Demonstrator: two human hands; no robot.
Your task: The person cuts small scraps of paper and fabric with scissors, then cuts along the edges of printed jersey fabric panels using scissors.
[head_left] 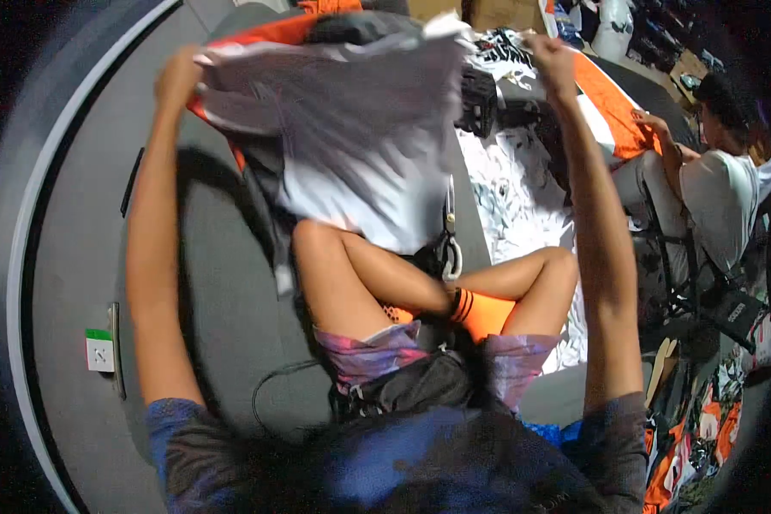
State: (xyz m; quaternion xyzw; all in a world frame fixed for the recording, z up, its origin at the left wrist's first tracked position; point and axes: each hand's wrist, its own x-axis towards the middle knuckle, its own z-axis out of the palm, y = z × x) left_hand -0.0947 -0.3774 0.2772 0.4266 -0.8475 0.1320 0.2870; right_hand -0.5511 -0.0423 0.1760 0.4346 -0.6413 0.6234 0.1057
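Note:
A grey garment (360, 103) that fades to white at its lower edge is stretched out in the air in front of me, blurred by motion. My left hand (178, 79) is closed on its upper left corner, where red-orange fabric also shows. Raised to the right, my right hand (554, 67) has its fingers curled closed. A gap separates it from the garment's upper right corner, and whatever it may grip is too unclear to name. Scissors (452, 257) with a pale handle lie beside my crossed legs, just below the garment.
White fabric scraps (522, 184) lie in a heap to my right. Beyond them, a seated person (718, 201) handles an orange and white cloth (612, 98). At lower right are several colourful fabric pieces (707, 428). On my left sits a small white and green box (99, 351).

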